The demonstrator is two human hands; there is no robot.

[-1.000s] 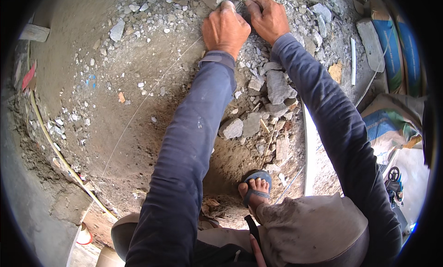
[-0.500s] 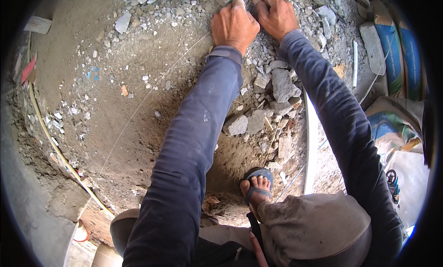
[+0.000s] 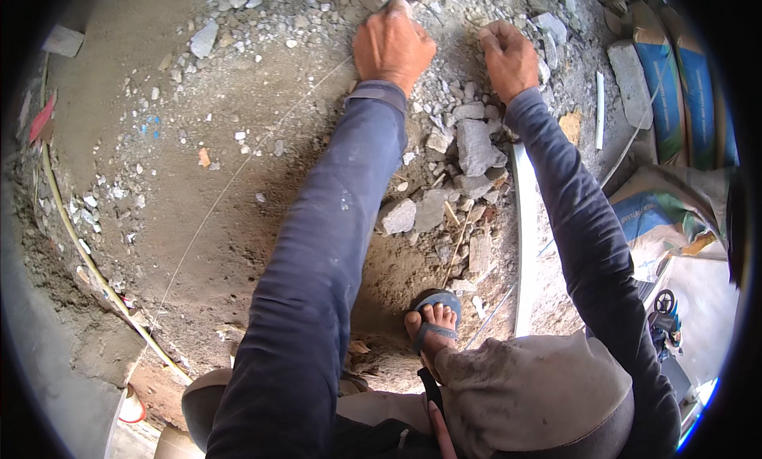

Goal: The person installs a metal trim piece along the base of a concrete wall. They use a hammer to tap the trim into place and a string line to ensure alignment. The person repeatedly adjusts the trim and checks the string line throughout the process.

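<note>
String (image 3: pixel 228 189) runs to the left hand (image 3: pixel 394 48), curled near the top edge of the ground (image 3: pixel 103 109), hold hidden; right hand (image 3: pixel 509 58) pinches, fingertips together, contents unclear. Light, even tension should suit.

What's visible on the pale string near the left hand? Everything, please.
The string is one thin, whitish line, cord or fishing line by its look. It runs diagonally, fairly straight and apparently taut, over the dirt, from beside the left hand down toward the lower left, where it passes the yellowish rod. No knot or break shows. Whether the hand holds it, or whether it touches the ground, I can't tell.
</note>
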